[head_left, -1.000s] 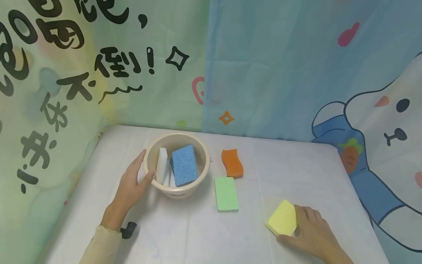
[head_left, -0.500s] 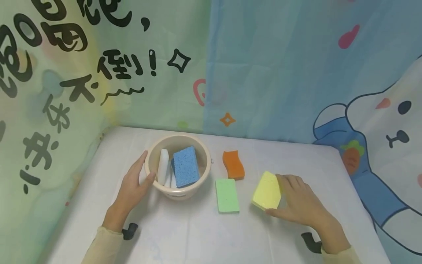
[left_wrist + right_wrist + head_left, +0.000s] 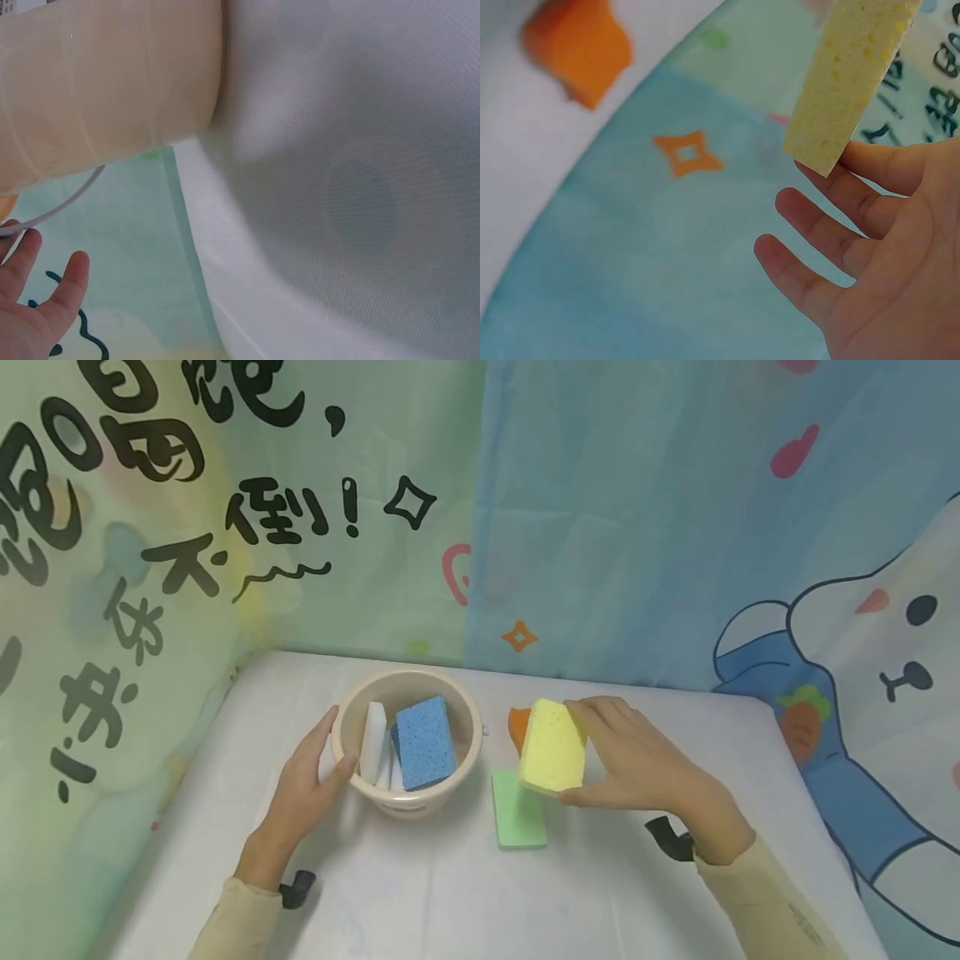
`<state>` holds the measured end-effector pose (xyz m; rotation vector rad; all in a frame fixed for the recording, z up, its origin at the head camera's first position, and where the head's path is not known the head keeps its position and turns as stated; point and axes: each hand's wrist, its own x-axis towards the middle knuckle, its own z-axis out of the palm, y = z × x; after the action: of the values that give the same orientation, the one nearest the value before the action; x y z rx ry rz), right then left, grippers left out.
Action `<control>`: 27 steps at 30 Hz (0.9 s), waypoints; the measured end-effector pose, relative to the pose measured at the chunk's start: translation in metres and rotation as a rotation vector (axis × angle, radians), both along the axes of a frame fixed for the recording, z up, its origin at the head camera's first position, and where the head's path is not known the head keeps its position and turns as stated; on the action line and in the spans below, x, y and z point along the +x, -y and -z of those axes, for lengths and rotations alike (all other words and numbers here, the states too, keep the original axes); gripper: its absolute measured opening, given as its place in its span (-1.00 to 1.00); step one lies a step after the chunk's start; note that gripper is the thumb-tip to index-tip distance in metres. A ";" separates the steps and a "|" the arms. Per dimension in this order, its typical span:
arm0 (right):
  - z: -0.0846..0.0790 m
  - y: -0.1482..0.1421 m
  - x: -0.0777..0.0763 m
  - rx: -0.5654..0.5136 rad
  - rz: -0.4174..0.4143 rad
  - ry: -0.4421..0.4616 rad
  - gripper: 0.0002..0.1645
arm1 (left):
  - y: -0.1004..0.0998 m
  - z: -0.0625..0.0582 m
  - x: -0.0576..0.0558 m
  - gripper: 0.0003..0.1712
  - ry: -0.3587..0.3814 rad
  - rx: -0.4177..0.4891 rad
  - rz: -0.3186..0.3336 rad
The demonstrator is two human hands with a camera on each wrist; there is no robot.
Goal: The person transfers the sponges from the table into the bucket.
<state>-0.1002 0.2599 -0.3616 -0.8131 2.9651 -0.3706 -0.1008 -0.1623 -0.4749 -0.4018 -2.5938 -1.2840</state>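
Note:
My right hand (image 3: 637,756) pinches a yellow sponge (image 3: 553,747) between thumb and fingers, above the table. In the right wrist view the sponge (image 3: 847,82) is seen edge-on, and several fingers (image 3: 817,225) stay spread below it. My left hand (image 3: 303,785) rests at the left rim of a beige bucket (image 3: 408,806), its fingers fairly straight. A thin handle (image 3: 71,199) lies by these fingers in the left wrist view. Inside the bucket are a blue sponge (image 3: 426,743) and white pieces (image 3: 372,743).
A green sponge (image 3: 517,814) lies flat on the white-covered table (image 3: 465,902). Behind the yellow sponge is a wavy orange sponge (image 3: 517,727), partly hidden. A printed curtain (image 3: 600,527) stands along the table's back and left edges.
My right hand has carried the yellow sponge up and left from the table's right side, toward the bucket. It now overlaps the orange and green sponges in view. The left hand stays at the bucket.

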 end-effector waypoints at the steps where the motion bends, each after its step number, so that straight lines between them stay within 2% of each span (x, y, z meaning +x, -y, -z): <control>1: -0.004 0.006 -0.005 0.004 -0.018 -0.003 0.36 | 0.000 0.000 0.000 -0.19 0.001 0.001 -0.001; 7: -0.022 0.040 -0.030 -0.009 -0.130 -0.016 0.34 | 0.001 0.002 0.000 -0.19 0.001 -0.003 -0.003; 11: -0.026 0.060 -0.045 -0.028 -0.160 0.014 0.31 | 0.001 0.002 -0.001 -0.19 0.004 -0.001 -0.002; 18: -0.023 0.094 -0.066 -0.020 -0.234 0.037 0.31 | 0.003 0.002 -0.001 -0.20 -0.006 0.007 -0.004; 27: -0.014 0.121 -0.077 0.056 -0.265 0.084 0.32 | 0.005 0.004 -0.003 -0.20 -0.009 0.016 0.011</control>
<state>-0.1773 0.1389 -0.3473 -1.1345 2.7296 -0.2967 -0.1034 -0.1670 -0.4788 -0.4181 -2.5762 -1.3021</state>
